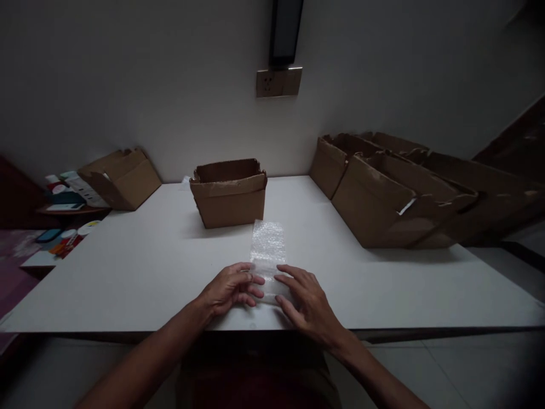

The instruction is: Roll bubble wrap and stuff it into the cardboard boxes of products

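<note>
A strip of clear bubble wrap [268,241] lies on the white table, its long side pointing away from me. The near part looks smoother and thicker, as if folded over; whether anything lies inside cannot be made out. My left hand [232,288] rests at the left edge of this near part, fingers loosely bent and apart, their tips over the wrap. On the opposite edge is my right hand [309,298], with its fingers spread and the tips on or just above the plastic. Neither hand grips it.
Beyond the wrap stands an open cardboard box [232,201]. Several more cardboard boxes [374,204] crowd the table's right side, and another box [128,179] leans at the back left. A wall socket [279,83] is above the table. Small household items [70,241] sit past the left edge.
</note>
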A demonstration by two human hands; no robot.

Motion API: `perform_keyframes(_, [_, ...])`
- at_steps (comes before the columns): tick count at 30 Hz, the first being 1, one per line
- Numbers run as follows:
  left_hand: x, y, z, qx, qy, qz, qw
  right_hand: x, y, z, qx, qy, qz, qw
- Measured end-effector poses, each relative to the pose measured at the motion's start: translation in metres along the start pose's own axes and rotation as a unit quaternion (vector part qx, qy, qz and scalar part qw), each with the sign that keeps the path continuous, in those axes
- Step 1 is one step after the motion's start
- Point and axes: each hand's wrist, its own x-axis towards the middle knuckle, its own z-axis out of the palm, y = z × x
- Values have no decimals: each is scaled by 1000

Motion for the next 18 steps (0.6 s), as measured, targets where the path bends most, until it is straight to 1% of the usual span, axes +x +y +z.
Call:
perform_keyframes(2, [5,2,0,6,15,-4,1000,-3,-3,-1,2,-18,-9,1000])
perform_keyframes(4, [8,0,-1,10,26,-8,1000,-5,-5,0,-6,-50,-18,999])
perform_keyframes(6, [5,-6,-5,49,45,24,998,-5,-4,2,-19,-80,-25,996])
perform_keyframes(7, [2,-11,-7,92,63,62,992,-5,-3,4,-22,-89,-28,995])
perform_keyframes(8, [-2,-15,-10,151,85,115,978,-4,-1,6,-22,-91,-31,995])
perform_keyframes(9, [-6,-20,-13,220,103,176,954,-2,1,7,-17,-88,-32,996])
perform_keyframes(10, [-11,-24,-15,290,112,235,921,0,2,8,-6,-81,-28,996])
perform_keyframes(11, [-16,-28,-16,354,106,281,886,2,2,8,13,-76,-18,997])
perform_keyframes(12, [-20,-31,-17,406,89,310,855,4,2,8,37,-75,0,996])
perform_keyframes(13, [-24,-33,-17,444,67,320,834,6,1,6,67,-81,25,994])
perform_keyframes(14, [-27,-35,-17,468,46,315,825,8,0,4,101,-97,54,989])
perform_keyframes(16, [-30,-36,-14,483,35,285,827,9,-5,-1,157,-125,109,974])
perform_keyframes(17, [-30,-35,-13,482,44,268,833,8,-7,-3,163,-119,122,972])
perform_keyframes(18, [-28,-34,-12,480,56,251,839,6,-8,-5,150,-98,119,977])
